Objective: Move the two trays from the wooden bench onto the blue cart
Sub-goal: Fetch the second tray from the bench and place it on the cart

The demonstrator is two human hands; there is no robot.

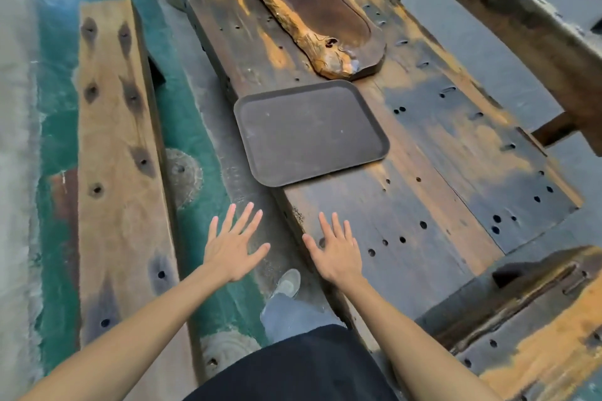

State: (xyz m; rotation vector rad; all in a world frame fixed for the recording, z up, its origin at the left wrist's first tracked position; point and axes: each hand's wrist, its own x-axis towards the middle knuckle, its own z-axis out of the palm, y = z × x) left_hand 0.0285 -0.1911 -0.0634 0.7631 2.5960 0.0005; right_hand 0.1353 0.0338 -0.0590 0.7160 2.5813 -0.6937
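Dark plastic tray (311,133) sits mid-worktop (439,172), overhanging the left edge. Both hands, left (232,247) and right (337,252), hover near, each grip spread and empty (best take opposite rims, lift level).

This looks like a rustic tea room or casual eatery furnished with reclaimed timber. The long surface (423,156) filling the middle of the frame is a thick, dark, weathered slab, worn to orange in patches and dotted with old bolt holes. A plank bench (117,140) of paler knotted wood runs down the left of the frame. At upper centre lies a carved wooden tea tray (329,26) with a raw bark edge, and below it a plain dark serving tray (309,133). The floor (55,107) at far left is painted green with pale round patterns.
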